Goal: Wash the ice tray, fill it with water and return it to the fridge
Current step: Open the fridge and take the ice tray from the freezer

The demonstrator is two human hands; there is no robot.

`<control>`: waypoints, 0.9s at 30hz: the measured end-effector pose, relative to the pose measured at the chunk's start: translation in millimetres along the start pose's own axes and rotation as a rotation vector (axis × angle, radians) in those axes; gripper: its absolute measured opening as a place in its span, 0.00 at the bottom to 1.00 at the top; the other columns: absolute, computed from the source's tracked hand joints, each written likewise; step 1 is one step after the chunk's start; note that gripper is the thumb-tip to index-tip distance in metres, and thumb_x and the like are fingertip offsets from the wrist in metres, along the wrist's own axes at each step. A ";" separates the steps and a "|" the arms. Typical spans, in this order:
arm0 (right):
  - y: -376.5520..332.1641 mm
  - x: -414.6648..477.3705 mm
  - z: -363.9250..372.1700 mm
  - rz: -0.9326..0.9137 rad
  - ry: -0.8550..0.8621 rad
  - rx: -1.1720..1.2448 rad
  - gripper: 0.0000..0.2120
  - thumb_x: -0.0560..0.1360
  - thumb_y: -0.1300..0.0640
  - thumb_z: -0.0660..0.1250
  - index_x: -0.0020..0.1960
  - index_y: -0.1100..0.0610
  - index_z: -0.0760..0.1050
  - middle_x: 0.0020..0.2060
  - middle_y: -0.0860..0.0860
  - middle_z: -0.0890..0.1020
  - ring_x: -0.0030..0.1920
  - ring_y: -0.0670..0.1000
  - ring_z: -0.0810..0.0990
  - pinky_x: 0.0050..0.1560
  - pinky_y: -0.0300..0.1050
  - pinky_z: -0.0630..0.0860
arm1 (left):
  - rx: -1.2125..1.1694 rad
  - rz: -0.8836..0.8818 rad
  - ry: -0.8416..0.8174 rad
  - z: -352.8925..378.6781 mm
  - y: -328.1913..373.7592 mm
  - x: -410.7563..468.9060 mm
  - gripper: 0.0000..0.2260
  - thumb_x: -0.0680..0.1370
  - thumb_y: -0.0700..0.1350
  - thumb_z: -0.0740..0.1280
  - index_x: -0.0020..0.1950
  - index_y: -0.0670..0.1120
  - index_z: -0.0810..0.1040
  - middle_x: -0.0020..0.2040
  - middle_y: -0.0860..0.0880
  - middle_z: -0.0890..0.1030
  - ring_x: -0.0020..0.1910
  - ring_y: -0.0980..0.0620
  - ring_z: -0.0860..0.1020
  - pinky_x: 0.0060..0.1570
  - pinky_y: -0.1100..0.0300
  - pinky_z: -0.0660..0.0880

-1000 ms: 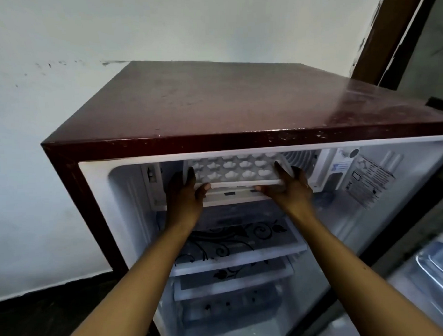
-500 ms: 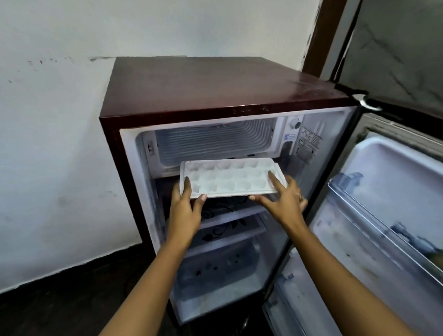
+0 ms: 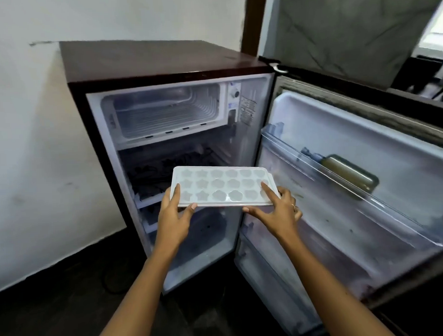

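Note:
A white ice tray (image 3: 222, 186) with star- and flower-shaped cells is held level in front of the open fridge (image 3: 161, 64), outside it. My left hand (image 3: 173, 217) grips the tray's near left corner, thumb on the front edge. My right hand (image 3: 276, 211) grips the near right corner, index finger laid along the top. The freezer compartment (image 3: 163, 114) at the fridge's top stands bare. I cannot tell whether the cells hold anything.
The fridge door (image 3: 354, 178) swings open to the right, its shelf holding a yellowish bottle (image 3: 348, 173). Patterned glass shelves (image 3: 150, 175) sit behind the tray. A white wall is on the left, dark floor below, and a brown door frame (image 3: 254, 21) behind.
The tray has come out of the freezer compartment and moved down and toward me, held by both hands. My view has pulled back, showing the whole fridge and its door.

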State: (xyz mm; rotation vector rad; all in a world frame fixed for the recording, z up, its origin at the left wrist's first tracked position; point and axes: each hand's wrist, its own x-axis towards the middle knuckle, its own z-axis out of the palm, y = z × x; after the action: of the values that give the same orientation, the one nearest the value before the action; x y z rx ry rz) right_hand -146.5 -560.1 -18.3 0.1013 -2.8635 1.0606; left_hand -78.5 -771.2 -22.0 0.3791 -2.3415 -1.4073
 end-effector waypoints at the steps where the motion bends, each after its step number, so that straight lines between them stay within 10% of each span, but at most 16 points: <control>1: 6.8 -10.3 -5.2 0.015 0.011 -0.005 0.37 0.65 0.37 0.71 0.71 0.43 0.65 0.70 0.52 0.62 0.71 0.53 0.58 0.69 0.51 0.50 | -0.018 0.003 -0.009 3.0 1.0 -7.1 0.26 0.78 0.42 0.65 0.75 0.43 0.60 0.75 0.46 0.60 0.72 0.49 0.62 0.62 0.69 0.62; 3: 18.7 -29.0 -14.0 0.035 0.043 0.009 0.36 0.65 0.38 0.71 0.70 0.43 0.65 0.69 0.52 0.63 0.70 0.52 0.59 0.69 0.50 0.49 | -0.063 0.006 -0.025 7.4 5.3 -20.9 0.26 0.77 0.41 0.66 0.74 0.44 0.61 0.74 0.46 0.60 0.69 0.52 0.63 0.55 0.79 0.61; 7: 44.0 -64.2 -32.0 0.074 0.106 0.031 0.36 0.64 0.37 0.72 0.69 0.42 0.68 0.65 0.50 0.65 0.69 0.50 0.60 0.68 0.48 0.49 | -0.143 0.016 -0.094 20.5 15.4 -44.2 0.29 0.75 0.39 0.68 0.74 0.48 0.61 0.71 0.46 0.62 0.65 0.51 0.66 0.60 0.60 0.65; 12: 79.5 -108.4 -55.4 0.120 0.161 0.011 0.35 0.63 0.36 0.72 0.67 0.41 0.69 0.65 0.49 0.66 0.68 0.49 0.60 0.67 0.49 0.50 | -0.217 0.003 -0.187 45.5 34.5 -79.1 0.35 0.68 0.48 0.66 0.74 0.51 0.58 0.62 0.52 0.60 0.58 0.56 0.66 0.57 0.62 0.64; 20: 134.8 -182.8 -111.3 0.245 0.190 0.027 0.37 0.60 0.33 0.70 0.67 0.40 0.69 0.67 0.48 0.64 0.70 0.49 0.57 0.67 0.45 0.49 | -0.478 -0.209 -0.149 108.0 66.3 -143.2 0.26 0.78 0.45 0.65 0.74 0.50 0.61 0.68 0.52 0.65 0.65 0.53 0.68 0.61 0.58 0.65; 27: 187.7 -253.5 -167.8 0.337 0.242 0.017 0.35 0.63 0.39 0.74 0.68 0.41 0.68 0.67 0.47 0.62 0.68 0.49 0.58 0.62 0.44 0.50 | -0.765 -0.448 -0.374 161.3 95.7 -206.4 0.14 0.81 0.43 0.57 0.66 0.43 0.73 0.56 0.44 0.79 0.49 0.49 0.78 0.51 0.56 0.75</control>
State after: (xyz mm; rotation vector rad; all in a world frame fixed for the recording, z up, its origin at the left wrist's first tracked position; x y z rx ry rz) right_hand 97.9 -300.4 -39.1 -0.4900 -2.7065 1.0624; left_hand 29.1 -514.8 -43.5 0.4480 -1.8040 -2.6297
